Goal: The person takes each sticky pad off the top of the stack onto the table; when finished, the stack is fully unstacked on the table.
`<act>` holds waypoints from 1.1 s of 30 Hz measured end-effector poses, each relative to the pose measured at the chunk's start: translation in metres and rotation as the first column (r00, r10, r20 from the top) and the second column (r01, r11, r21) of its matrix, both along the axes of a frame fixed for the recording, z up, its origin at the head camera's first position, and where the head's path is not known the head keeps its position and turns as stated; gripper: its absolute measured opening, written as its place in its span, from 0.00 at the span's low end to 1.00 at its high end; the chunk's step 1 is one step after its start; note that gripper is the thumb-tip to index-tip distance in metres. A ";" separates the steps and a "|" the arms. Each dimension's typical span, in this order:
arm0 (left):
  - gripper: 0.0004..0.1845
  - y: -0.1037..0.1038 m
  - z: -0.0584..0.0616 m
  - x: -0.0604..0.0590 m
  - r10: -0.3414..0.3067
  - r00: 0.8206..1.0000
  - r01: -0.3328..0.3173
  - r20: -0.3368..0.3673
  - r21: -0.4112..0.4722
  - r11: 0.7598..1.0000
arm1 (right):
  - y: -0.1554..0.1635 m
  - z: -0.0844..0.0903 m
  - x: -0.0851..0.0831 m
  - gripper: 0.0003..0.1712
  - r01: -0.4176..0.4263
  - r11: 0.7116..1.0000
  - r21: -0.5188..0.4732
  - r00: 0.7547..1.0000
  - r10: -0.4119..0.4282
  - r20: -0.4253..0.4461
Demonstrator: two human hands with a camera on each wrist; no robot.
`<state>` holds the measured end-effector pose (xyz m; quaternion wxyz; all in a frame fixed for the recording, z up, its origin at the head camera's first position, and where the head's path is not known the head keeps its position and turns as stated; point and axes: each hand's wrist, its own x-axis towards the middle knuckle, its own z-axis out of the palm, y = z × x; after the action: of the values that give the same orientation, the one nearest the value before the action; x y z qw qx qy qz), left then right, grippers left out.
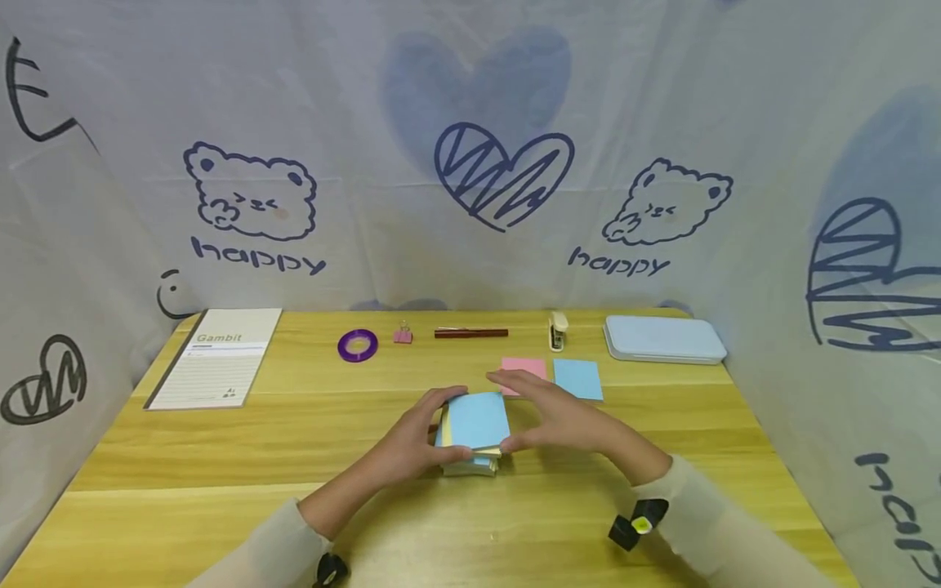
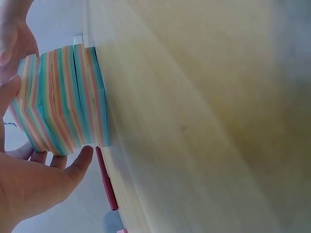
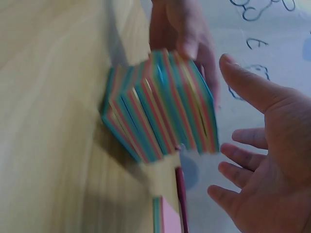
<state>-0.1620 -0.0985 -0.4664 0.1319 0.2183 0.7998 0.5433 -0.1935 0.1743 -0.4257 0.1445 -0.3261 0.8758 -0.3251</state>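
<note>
Left hand (image 1: 408,445) grips the paper stack (image 1: 474,429); right hand (image 1: 562,420) hovers spread beside it.
Light, loose sheets likely slide; squeeze opposite edges, frame centre.

A light wooden tabletop (image 1: 220,457) fills the near view. White cloth walls (image 1: 470,98) printed with blue bears, hearts and "happy" enclose it left, right and far.

pink note (image 1: 524,367): near edge tucked behind the right hand (image 1: 566,420)
notebook (image 1: 213,356): small print way too tiny to read
left wrist view: table (image 2: 204,116) all blurry
right wrist view: paper stack (image 3: 160,111) motion-smeared
</note>
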 end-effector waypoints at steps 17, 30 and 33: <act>0.48 0.000 -0.001 0.000 -0.001 0.999 -0.001 -0.033 -0.045 0.999 | -0.024 -0.010 0.010 0.50 0.019 1.000 -0.002 0.998 -0.019 -0.062; 0.50 0.002 0.001 -0.001 0.018 0.994 -0.033 -0.104 -0.146 0.989 | -0.015 -0.003 0.010 0.48 0.040 0.999 -0.012 0.996 -0.041 -0.075; 0.50 0.002 0.000 -0.001 0.024 0.993 -0.040 -0.112 -0.145 0.989 | -0.004 -0.002 0.009 0.48 0.060 0.998 -0.024 0.996 -0.062 -0.072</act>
<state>-0.1629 -0.0961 -0.4665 0.0947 0.2246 0.8471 0.4722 -0.1846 0.1703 -0.4280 0.0992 -0.3123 0.8864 -0.3270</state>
